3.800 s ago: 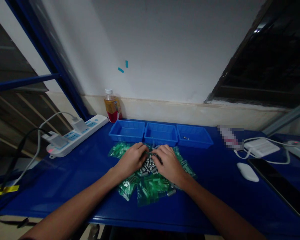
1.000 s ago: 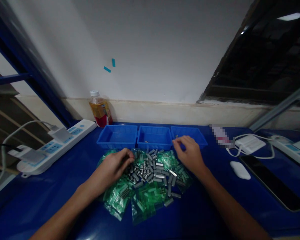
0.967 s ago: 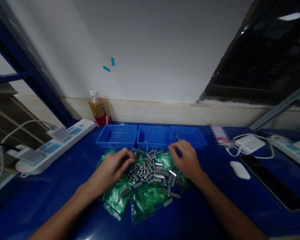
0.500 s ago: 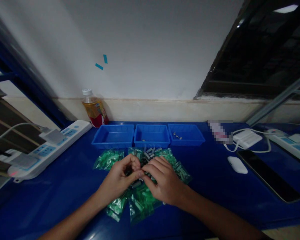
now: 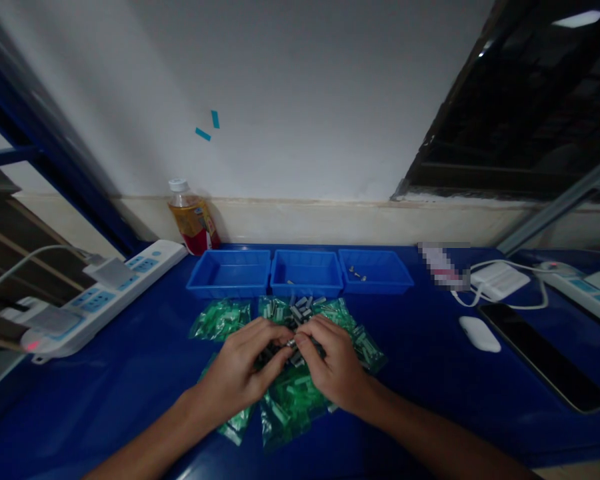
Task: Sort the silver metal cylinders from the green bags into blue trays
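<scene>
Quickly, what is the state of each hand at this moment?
Left hand: closed, pinching a small metal piece.
Right hand: closed, apparently gripping the same small metal piece.

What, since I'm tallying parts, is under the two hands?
Around the left hand and right hand, metal pieces and green bags show, with one small piece between them. What lies directly beneath is covered.

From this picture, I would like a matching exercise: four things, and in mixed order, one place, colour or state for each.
1. bottle
2. right tray
3. right hand
4. phone

A. black, lying flat
B. holding a small metal piece with the left hand
C. amber above, red below
D. blue, small parts inside

1-C; 2-D; 3-B; 4-A
</scene>
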A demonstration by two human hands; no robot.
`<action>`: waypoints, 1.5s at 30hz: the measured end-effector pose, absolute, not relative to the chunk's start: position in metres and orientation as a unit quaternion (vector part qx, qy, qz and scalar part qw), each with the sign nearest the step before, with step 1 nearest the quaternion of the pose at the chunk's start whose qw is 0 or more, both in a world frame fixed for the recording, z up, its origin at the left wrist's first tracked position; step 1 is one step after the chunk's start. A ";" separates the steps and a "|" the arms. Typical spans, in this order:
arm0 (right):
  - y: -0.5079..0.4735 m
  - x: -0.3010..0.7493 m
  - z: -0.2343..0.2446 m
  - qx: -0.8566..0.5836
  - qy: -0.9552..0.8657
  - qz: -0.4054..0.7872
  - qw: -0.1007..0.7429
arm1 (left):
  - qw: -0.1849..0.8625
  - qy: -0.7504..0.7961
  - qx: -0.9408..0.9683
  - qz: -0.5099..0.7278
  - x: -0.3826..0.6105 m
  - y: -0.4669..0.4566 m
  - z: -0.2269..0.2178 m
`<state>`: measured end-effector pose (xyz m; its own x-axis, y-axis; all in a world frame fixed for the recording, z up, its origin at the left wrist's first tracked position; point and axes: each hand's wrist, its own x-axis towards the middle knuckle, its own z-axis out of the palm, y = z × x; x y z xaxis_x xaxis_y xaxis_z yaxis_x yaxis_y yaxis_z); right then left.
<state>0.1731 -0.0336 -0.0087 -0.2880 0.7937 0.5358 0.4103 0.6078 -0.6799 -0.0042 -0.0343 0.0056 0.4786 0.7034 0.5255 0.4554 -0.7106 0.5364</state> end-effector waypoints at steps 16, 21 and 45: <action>-0.034 0.180 -0.007 -0.343 -0.840 0.048 0.417 | 0.275 0.402 0.810 0.325 -0.007 -0.033 0.005; -0.030 0.181 -0.010 -0.340 -0.836 0.067 0.425 | 0.224 0.398 0.820 0.345 -0.006 -0.034 0.002; -0.011 0.199 -0.005 -0.361 -0.854 0.018 0.375 | 0.194 0.398 0.856 0.266 -0.010 -0.025 0.005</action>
